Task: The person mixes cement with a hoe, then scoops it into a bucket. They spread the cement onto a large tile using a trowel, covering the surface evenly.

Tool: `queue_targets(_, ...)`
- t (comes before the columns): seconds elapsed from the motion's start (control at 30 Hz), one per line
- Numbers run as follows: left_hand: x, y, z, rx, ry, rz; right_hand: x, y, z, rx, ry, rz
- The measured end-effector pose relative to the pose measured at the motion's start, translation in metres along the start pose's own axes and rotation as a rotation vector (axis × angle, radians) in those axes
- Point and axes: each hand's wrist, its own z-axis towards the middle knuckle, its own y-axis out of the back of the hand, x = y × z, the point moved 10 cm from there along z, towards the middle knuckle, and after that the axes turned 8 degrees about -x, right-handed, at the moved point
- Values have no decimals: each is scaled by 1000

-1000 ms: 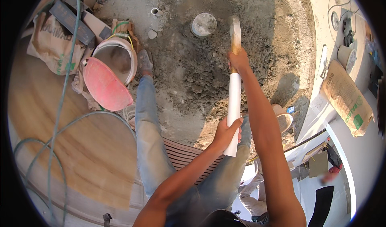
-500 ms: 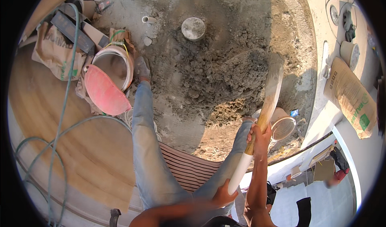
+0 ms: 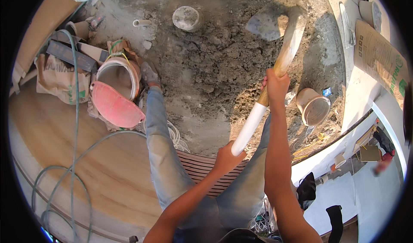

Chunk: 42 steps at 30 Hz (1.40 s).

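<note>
Broken, clumpy soil (image 3: pixel 206 66) covers the ground before me, part shaded, part sunlit. The fingers of my left hand (image 3: pixel 229 158) are curled tight around the white sleeve (image 3: pixel 249 129) at the hoe's lower end; those of my right hand (image 3: pixel 276 86) wrap the bare wooden handle (image 3: pixel 289 49) beyond it. From there the hoe slants away from me, up and to the right, its grey blade (image 3: pixel 261 26) over the soil; whether its edge touches, I can't tell. To handle it well, I'd anchor with my left, steer with my right and keep the blade level so it doesn't twist. I'd keep the stroke clear of the round grey cylinder (image 3: pixel 186 18) and the pipe stub (image 3: pixel 142 23), and mind the tan bucket (image 3: pixel 306 99) on my right and my left shoe (image 3: pixel 150 75).
</note>
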Motion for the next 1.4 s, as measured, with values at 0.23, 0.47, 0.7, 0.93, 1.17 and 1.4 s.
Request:
queue_targets(0.23,158,14,-79,-60,75,305,-213,33,-107,1,-282,155)
queue_targets(0.47,6,-10,-11,30,-391,55,23,102,-101,-125,43,358)
queue_targets(0.7,-114,7,73,19,-210,179,113,36,59,-138,180,152)
queue_targets(0.93,144,53,-33,-206,128,483,-216,-6,-78,-61,-312,160)
queue_targets(1.17,86,13,-43,0,-223,456,-89,120,-119,-173,-216,348)
queue_targets(1.4,-114,-56,16,255,-305,417,44,208,36,-430,-14,327)
